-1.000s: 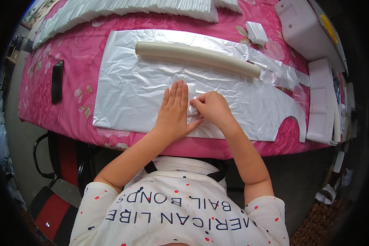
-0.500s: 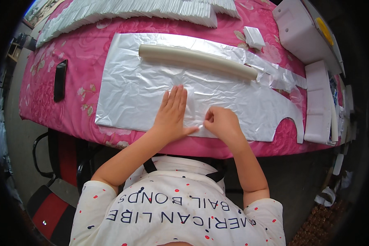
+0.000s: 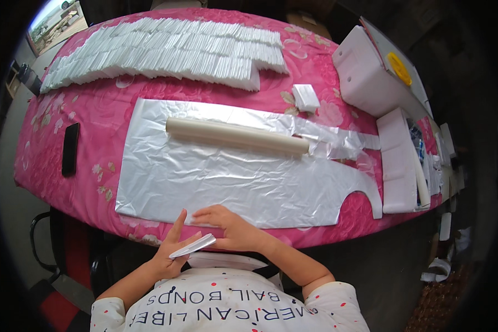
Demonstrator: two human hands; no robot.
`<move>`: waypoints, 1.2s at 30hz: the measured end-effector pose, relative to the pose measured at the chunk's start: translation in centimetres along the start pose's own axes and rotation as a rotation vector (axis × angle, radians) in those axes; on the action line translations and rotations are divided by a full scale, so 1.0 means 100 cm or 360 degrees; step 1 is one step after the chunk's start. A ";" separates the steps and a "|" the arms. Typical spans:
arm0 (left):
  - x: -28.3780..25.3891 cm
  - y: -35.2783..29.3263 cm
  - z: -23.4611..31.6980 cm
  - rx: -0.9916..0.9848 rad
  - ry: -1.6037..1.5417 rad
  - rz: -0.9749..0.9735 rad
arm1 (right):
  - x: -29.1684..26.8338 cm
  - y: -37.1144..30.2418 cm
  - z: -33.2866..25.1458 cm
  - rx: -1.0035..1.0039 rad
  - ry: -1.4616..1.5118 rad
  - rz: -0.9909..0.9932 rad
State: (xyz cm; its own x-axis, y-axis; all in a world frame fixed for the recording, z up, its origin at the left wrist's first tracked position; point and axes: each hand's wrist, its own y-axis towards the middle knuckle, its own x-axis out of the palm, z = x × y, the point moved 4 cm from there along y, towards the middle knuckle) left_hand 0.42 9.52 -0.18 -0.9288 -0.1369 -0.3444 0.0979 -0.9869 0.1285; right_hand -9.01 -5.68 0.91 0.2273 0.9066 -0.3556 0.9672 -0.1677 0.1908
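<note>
Close to my body, at the table's near edge, my left hand (image 3: 171,252) grips a narrow, folded white plastic packet (image 3: 193,246). Its index finger points up, away from the packet. My right hand (image 3: 229,228) is just to the right, fingers stretched leftward and apart, with its thumb by the packet's end; whether they touch is unclear. Beyond both hands a large silvery-white plastic bag (image 3: 227,188) lies flat and creased, with handle-like strips at its right. A beige tube (image 3: 238,136) rests across the bag's upper part.
Rows of folded white packets (image 3: 160,52) cover the far left of the pink floral tablecloth (image 3: 99,138). A small white stack (image 3: 306,98) lies right of them. A black phone (image 3: 70,149) is at left. White foam boxes (image 3: 359,72) stand at right, one topped by a yellow ring (image 3: 399,69).
My hands have left the bag's surface and come back toward my body. A folded packet now shows in my left hand. The view has tilted up, showing more of the far table.
</note>
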 end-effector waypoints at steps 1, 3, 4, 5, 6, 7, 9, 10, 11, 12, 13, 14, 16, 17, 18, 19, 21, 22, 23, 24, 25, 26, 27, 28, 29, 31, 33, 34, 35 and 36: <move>0.001 0.005 0.004 0.0061 -0.0075 0.0030 | 0.004 0.001 0.007 0.0037 0.0110 -0.0093; -0.001 0.015 -0.001 0.0127 -0.0078 0.0210 | -0.005 0.004 0.014 0.0093 0.0203 -0.0097; -0.002 0.019 -0.005 0.0152 -0.0083 0.0293 | -0.014 0.006 0.016 0.0115 0.0192 -0.0005; -0.005 0.023 -0.006 0.0080 -0.0022 0.0359 | -0.025 0.008 0.018 0.0137 0.0181 0.0086; -0.010 0.026 -0.006 0.0007 0.0040 0.0427 | -0.047 0.010 0.022 0.0047 -0.0003 0.0292; -0.015 0.027 -0.006 -0.0081 0.0117 0.0501 | -0.074 0.011 0.029 0.0020 -0.0295 0.0551; -0.020 0.027 -0.010 -0.0122 0.0157 0.0539 | -0.151 0.018 0.028 -0.0119 -0.1073 0.1040; -0.021 0.025 -0.014 -0.0149 0.0180 0.0544 | -0.189 0.023 0.031 -0.0145 -0.1362 0.1283; -0.021 0.026 -0.016 -0.0166 0.0197 0.0536 | -0.227 0.024 0.040 -0.0149 -0.1767 0.1413; -0.019 0.026 -0.017 -0.0187 0.0208 0.0532 | -0.257 0.033 0.041 -0.0138 -0.1891 0.1455; -0.017 0.027 -0.018 -0.0197 0.0213 0.0519 | -0.282 0.036 0.051 -0.0077 -0.2049 0.1494; -0.015 0.028 -0.019 -0.0204 0.0219 0.0510 | -0.303 0.039 0.063 -0.0129 -0.2147 0.1473; -0.011 0.032 -0.017 -0.0131 0.0304 0.0484 | -0.322 0.045 0.085 -0.0087 -0.2293 0.1346; -0.010 0.033 -0.016 -0.0099 0.0347 0.0471 | -0.326 0.047 0.096 -0.0065 -0.2361 0.1277; -0.009 0.035 -0.016 -0.0092 0.0369 0.0462 | -0.329 0.048 0.109 0.0010 -0.2457 0.1218; -0.008 0.035 -0.015 -0.0093 0.0393 0.0455 | -0.328 0.049 0.119 0.0093 -0.2452 0.1143; -0.007 0.036 -0.016 -0.0083 0.0441 0.0425 | -0.327 0.044 0.136 0.0264 -0.2448 0.0999; -0.007 0.035 -0.016 -0.0085 0.0473 0.0410 | -0.322 0.043 0.138 0.0414 -0.2365 0.0923; -0.007 0.034 -0.016 -0.0083 0.0504 0.0392 | -0.319 0.040 0.137 0.0392 -0.2342 0.0940; -0.007 0.035 -0.017 -0.0066 0.0515 0.0388 | -0.317 0.036 0.137 0.0373 -0.2321 0.0959; -0.007 0.035 -0.017 -0.0053 0.0528 0.0384 | -0.311 0.034 0.131 0.0352 -0.2297 0.0977; -0.007 0.035 -0.016 -0.0037 0.0541 0.0378 | -0.305 0.033 0.126 0.0299 -0.2231 0.0960; -0.006 0.036 -0.016 -0.0019 0.0551 0.0373 | -0.298 0.031 0.119 0.0248 -0.2165 0.0944; -0.006 0.039 -0.015 0.0001 0.0560 0.0366 | -0.287 0.031 0.107 0.0199 -0.2101 0.0928; -0.006 0.040 -0.013 0.0007 0.0578 0.0368 | -0.268 0.033 0.093 0.0121 -0.1844 0.0807; -0.006 0.045 -0.009 0.0061 0.0587 0.0346 | -0.232 0.026 0.077 0.0126 -0.1497 0.0631; -0.004 0.052 -0.005 0.0110 0.0611 0.0288 | -0.208 0.014 0.075 0.0260 -0.1297 0.0516; -0.002 0.055 -0.003 0.0130 0.0629 0.0240 | -0.204 0.007 0.075 0.0281 -0.1379 0.0502; 0.000 0.059 -0.002 0.0152 0.0646 0.0191 | -0.201 -0.002 0.077 0.0304 -0.1460 0.0488; 0.003 0.063 0.000 0.0176 0.0669 0.0139 | -0.198 -0.010 0.077 0.0329 -0.1542 0.0474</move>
State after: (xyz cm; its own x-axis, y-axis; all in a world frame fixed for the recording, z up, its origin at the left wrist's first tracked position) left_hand 0.78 3.25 0.52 -0.6904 -0.2648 -0.6732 0.1093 -0.9581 0.2647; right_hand -13.61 -26.41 0.74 0.3659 0.1319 -0.9213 0.8366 -0.4803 0.2635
